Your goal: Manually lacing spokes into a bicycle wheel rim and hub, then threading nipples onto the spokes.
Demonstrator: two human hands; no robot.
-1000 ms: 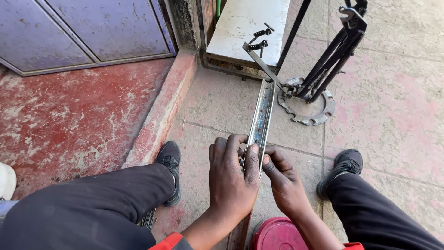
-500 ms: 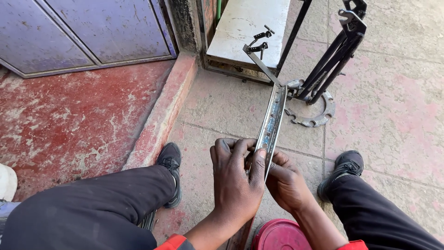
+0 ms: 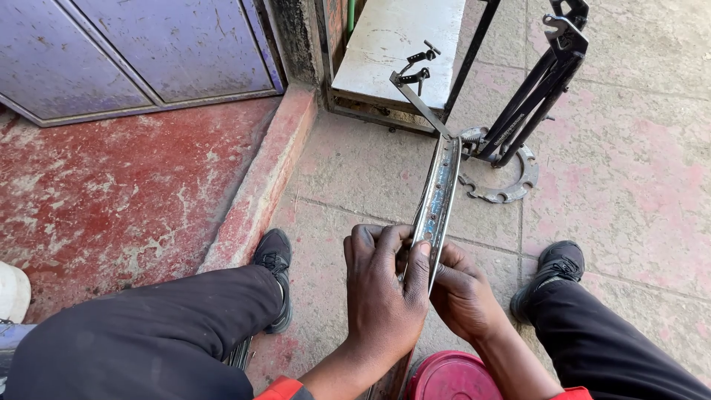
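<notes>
My left hand and right hand grip the wheel rim, its lower part hidden behind them, now tilted slightly more than before.

Two hands, left and right, one rim, one stand at one o'clock, one toothed ring, two shoes, one red lid at six o'clock.
</notes>
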